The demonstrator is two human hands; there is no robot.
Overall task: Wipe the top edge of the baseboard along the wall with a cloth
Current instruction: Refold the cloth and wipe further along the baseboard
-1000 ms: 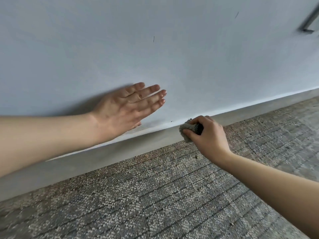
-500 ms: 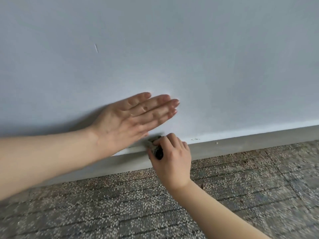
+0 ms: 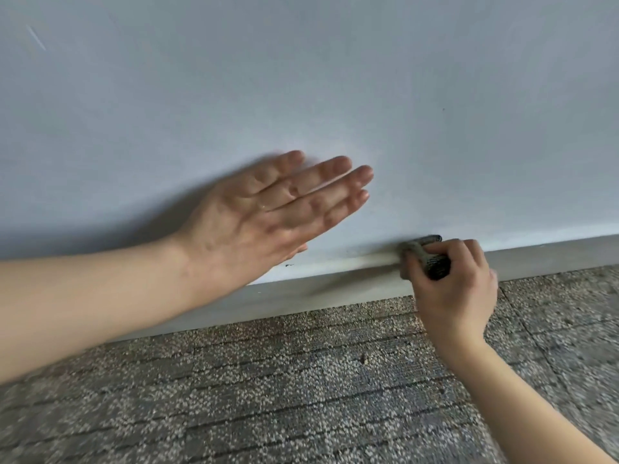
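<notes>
Cloth sits bunched in my right grip, fingers curled tight round it, pressed onto the top edge of the baseboard where it meets the wall. My left grip lies flat and spread on the wall, holding nothing. I judge the job about midway: the edge just left of the cloth looks paler (maybe wiped, maybe blur), and the run off to the right looks untouched.

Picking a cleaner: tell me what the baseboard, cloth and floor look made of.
Baseboard: smooth, matte grey, probably painted wood or plastic; no grain shows. Cloth: grey knit or woven textile, mesh texture visible. Floor: looped speckled carpet tiles, seams visible.
</notes>
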